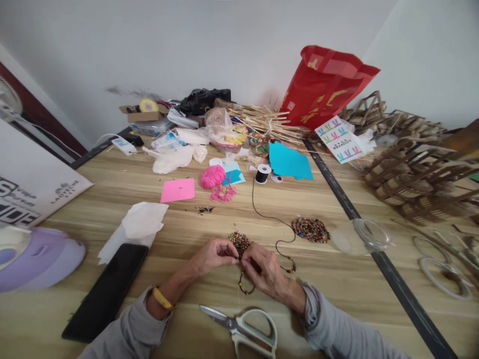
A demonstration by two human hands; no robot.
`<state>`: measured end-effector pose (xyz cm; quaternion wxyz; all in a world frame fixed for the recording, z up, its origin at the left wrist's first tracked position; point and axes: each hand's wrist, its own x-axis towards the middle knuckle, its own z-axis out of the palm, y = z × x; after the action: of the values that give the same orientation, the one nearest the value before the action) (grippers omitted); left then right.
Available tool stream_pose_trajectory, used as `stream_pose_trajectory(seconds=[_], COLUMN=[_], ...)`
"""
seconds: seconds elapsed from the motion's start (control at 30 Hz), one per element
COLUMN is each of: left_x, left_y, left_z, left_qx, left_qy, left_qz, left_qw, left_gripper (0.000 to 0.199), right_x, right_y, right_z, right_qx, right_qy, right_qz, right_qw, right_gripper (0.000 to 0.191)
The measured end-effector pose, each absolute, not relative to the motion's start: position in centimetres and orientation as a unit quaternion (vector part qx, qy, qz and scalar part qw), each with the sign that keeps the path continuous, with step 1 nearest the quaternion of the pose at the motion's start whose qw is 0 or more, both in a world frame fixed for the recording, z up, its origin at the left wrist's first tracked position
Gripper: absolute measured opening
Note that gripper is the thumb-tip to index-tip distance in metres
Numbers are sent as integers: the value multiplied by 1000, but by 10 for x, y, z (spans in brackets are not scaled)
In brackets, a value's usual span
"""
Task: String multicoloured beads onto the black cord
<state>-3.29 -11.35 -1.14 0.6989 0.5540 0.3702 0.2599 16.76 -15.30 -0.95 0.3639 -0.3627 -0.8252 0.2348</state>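
My left hand [218,255] and my right hand [265,269] meet fingertip to fingertip over the table. Both are closed in a pinch on a thin black cord; the exact spot they grip is mostly hidden. Below the fingers hangs a small loop of beaded cord [246,292]. Just behind them lies a pile of small multicoloured beads [239,241]. From a black thread spool [263,173], a long line of cord [276,218] curves towards me and ends in a few beads near my right hand. White-handled scissors [239,326] lie open in front of my hands.
Strung beads [310,230] lie to the right. On the left are a black phone [107,291] and white paper [144,222]. Pink yarn [212,177], a pink card [178,190] and blue sheets [290,160] sit farther back. Woven baskets [400,182] and a red bag [325,89] stand at right.
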Motion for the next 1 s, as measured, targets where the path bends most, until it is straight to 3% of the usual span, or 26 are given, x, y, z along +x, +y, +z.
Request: stream_pose_trajectory(seconds=[1.0], left_x=[-31], left_y=[-114], left_z=[-12], left_qx=[535], left_qy=[367], left_qz=[263], left_qw=[714], left_gripper=[25], right_x=[166], right_y=[-153], right_z=[-8], right_qx=[-359], right_qy=[-825], right_qz=[238], right_qw=[365], right_gripper=[12])
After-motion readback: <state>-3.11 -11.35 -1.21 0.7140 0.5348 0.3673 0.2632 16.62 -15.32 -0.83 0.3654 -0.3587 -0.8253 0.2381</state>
